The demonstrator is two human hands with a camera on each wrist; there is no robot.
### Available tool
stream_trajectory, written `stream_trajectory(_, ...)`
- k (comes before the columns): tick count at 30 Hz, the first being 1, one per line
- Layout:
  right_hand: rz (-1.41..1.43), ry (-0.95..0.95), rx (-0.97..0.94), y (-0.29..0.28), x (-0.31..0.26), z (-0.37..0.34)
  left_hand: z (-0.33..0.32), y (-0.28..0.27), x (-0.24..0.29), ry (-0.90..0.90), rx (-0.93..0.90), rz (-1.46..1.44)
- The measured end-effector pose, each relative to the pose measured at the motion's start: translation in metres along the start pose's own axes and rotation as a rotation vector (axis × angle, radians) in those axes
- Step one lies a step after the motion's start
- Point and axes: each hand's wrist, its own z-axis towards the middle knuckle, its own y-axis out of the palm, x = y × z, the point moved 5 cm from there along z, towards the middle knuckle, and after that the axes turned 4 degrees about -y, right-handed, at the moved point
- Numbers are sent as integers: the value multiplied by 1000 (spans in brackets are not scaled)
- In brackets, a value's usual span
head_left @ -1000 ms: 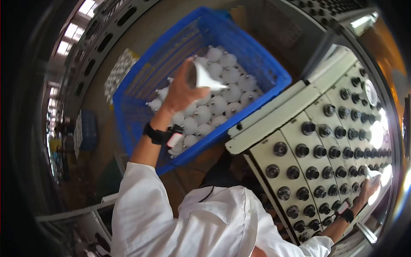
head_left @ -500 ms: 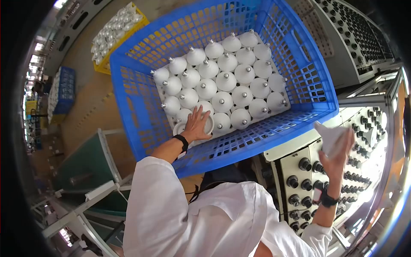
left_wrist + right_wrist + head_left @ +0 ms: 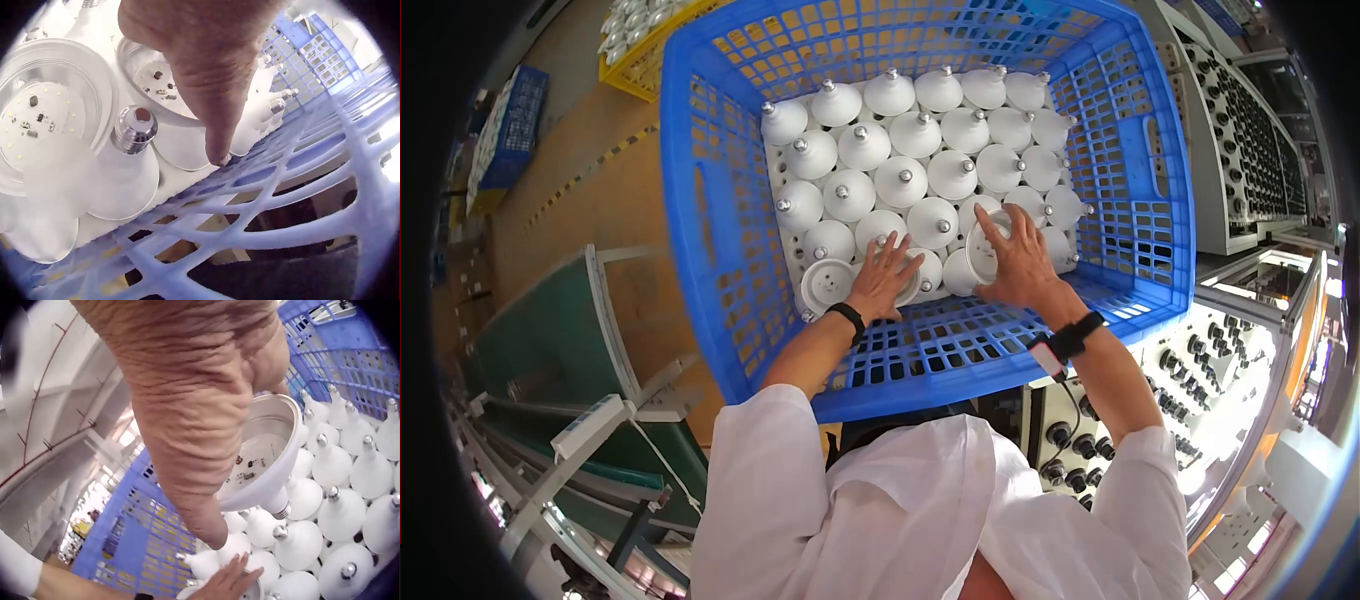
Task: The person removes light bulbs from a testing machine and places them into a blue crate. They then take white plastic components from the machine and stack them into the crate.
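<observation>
In the head view my right hand (image 3: 1028, 268) grips an open-topped white light bulb (image 3: 978, 248) over the front right of a blue basket (image 3: 745, 345). The right wrist view shows the circuit board inside this bulb (image 3: 275, 487), with its screw base pointing down and tilted. My left hand (image 3: 882, 284) rests with spread fingers over a second open bulb (image 3: 913, 287) at the basket's front; in the left wrist view its thumb reaches down beside the rim. Just left sits a third open-topped bulb (image 3: 828, 284). Behind both hands, rows of white bulbs (image 3: 900, 181) stand screw base up.
To the right is a panel with rows of black sockets (image 3: 1083, 446). A second socket rack (image 3: 1250, 150) stands farther back. A yellow crate (image 3: 645, 70) of bulbs lies at the upper left, and a green-topped bench (image 3: 560, 330) is at the left.
My right hand has come left from the socket panel into the basket with its bulb. My left hand, which held a bulb above the basket, has come down to the front row.
</observation>
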Motion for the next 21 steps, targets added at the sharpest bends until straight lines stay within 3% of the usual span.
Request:
stream_trajectory(2, 53, 163, -152, 25, 10, 15, -2, -5, -2, -9, -31, -15)
stream_trajectory(3, 47, 155, -158, 35, 10, 22, -4, -5, -5, -17, -28, -23)
stream_trajectory(5, 20, 268, -233, 58, 19, 32, -7, -9, -13, -25, 93, -68)
stream_trajectory(11, 91, 362, -346, 109, 24, 36, -21, -28, -41, -86, 301, -286)
stream_trajectory(21, 142, 272, -298, 131, 3, 45, -36, -21, -58, -178, 299, -365)
